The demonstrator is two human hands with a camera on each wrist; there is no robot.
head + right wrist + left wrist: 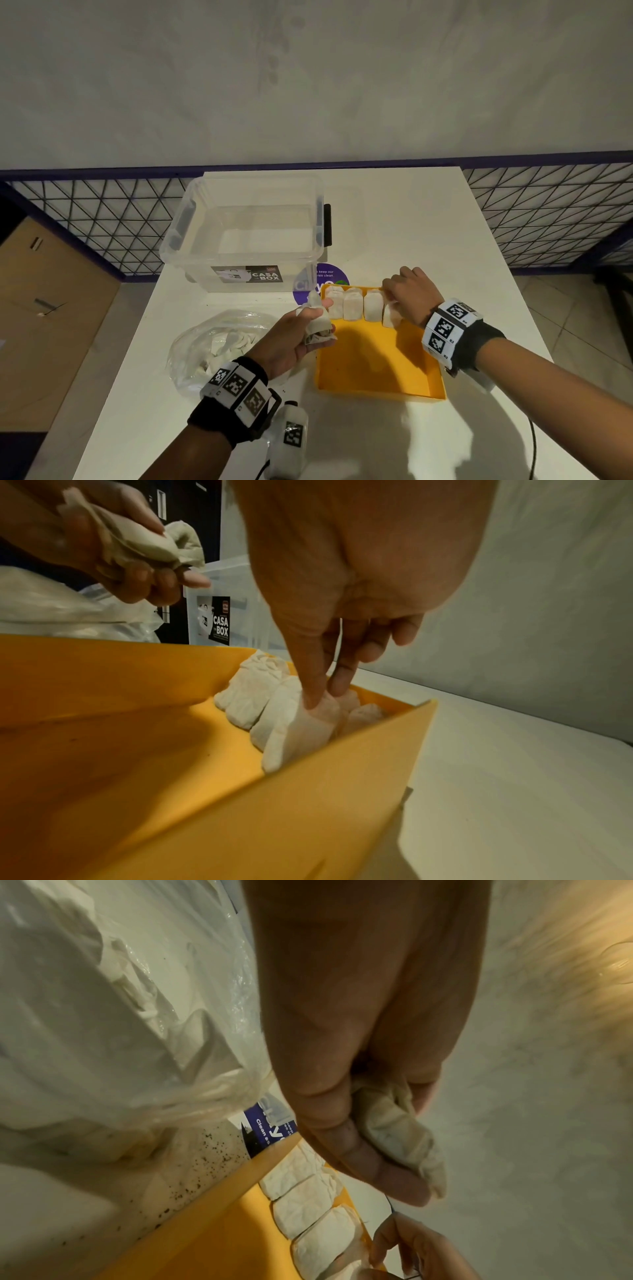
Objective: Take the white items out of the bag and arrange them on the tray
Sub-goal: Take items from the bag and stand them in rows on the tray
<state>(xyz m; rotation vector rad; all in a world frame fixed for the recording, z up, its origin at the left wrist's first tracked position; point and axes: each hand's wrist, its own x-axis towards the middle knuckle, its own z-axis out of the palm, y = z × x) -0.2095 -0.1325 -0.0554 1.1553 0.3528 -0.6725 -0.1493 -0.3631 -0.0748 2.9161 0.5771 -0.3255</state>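
Observation:
A yellow tray (376, 370) lies on the white table (411, 222). Several white packets (352, 303) stand in a row along its far edge. My right hand (394, 298) reaches down at the right end of that row. In the right wrist view its thumb and forefinger pinch the top of a white packet (298, 731) in the tray's far right corner. My left hand (313, 334) hovers over the tray's left rim and grips a small bunch of white packets (394, 1129). A clear plastic bag (219, 342) holding more white items lies left of the tray.
A clear lidless storage box (253, 233) stands behind the bag, with a round purple sticker (330, 277) on the table beside it. The near part of the tray floor (120, 750) is bare. A cable (532, 445) runs off the table's near right.

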